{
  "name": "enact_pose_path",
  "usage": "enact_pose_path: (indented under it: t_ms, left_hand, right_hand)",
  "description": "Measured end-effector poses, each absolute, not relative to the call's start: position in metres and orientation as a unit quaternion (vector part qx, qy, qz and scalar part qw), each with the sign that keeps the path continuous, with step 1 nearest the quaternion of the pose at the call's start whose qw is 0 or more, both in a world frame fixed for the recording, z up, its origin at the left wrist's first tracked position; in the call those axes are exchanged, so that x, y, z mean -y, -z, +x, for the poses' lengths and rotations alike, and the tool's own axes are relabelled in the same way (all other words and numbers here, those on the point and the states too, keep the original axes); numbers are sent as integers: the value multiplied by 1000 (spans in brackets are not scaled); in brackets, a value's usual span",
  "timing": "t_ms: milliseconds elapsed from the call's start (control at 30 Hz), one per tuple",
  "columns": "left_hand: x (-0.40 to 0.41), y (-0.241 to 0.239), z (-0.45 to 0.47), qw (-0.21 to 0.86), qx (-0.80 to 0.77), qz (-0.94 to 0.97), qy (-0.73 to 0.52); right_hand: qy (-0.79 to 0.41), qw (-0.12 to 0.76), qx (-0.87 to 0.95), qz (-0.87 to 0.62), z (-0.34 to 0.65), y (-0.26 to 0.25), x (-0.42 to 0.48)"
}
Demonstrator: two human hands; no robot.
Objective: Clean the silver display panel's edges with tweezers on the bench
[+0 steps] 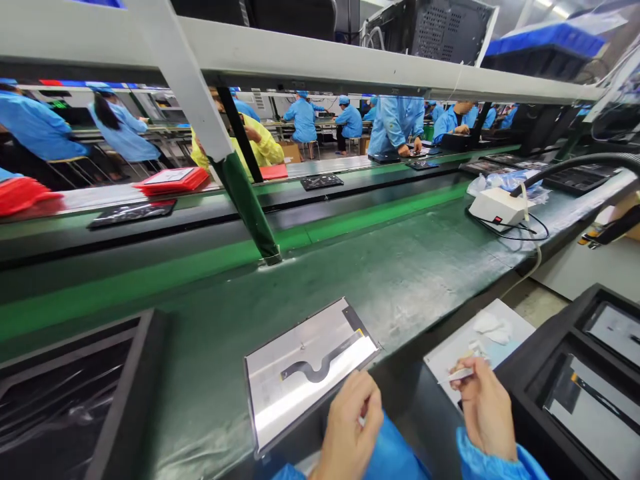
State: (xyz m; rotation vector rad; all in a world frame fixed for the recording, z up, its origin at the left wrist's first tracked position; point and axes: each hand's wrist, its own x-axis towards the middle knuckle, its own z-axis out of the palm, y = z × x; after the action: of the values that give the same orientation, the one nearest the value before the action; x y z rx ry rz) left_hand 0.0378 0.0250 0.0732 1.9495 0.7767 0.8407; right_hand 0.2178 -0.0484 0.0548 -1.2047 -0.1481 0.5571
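Pinching a white strip [457, 375] in the right hand [486, 405] above a white board [445, 351], probably near one end, leaving the tip free; curling the left hand [350, 423] by the display panel [295, 347], impossible to tell whether gripping anything; keeping that panel flat on the green table [210, 380], ribbon cable [318, 375] upward, presumably for access

Panel [300, 395] on workbench [390, 273], tray [136, 393] at left, second tray [525, 393] at right, conveyor [360, 193] behind

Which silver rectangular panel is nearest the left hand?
The silver rectangular panel with the curved black ribbon, on the green bench; two others sit in the black foam tray at right.
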Motion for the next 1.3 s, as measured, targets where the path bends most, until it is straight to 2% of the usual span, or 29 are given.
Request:
enact_pose_path:
  t_ms: [433, 667, 800, 967, 1100, 1300]
  left_hand:
    - [-43, -87, 70, 516, -324, 755, -244]
    - [-45, -89, 63, 559, -324, 724, -241]
    - [-43, -86, 59, 524, -328, 753, -225]
    - [-38, -79, 58, 421, -304, 819, -244]
    - [-32, -83, 59, 403, -286, 835, -242]
    - [-34, -105, 60, 528, -293, 785, -139]
  right_hand:
    - [-250, 767, 133, -575, 201, -68, 35]
    - [-301, 743, 154, -577, 197, -64, 39]
    - [-324, 727, 179, -578, 196, -64, 38]
    - [-289, 725, 284, -557, 199, -66, 41]
    - [-270, 741, 336, -514, 200, -69, 45]
    - [-245, 785, 336, -459, 195, -71, 46]
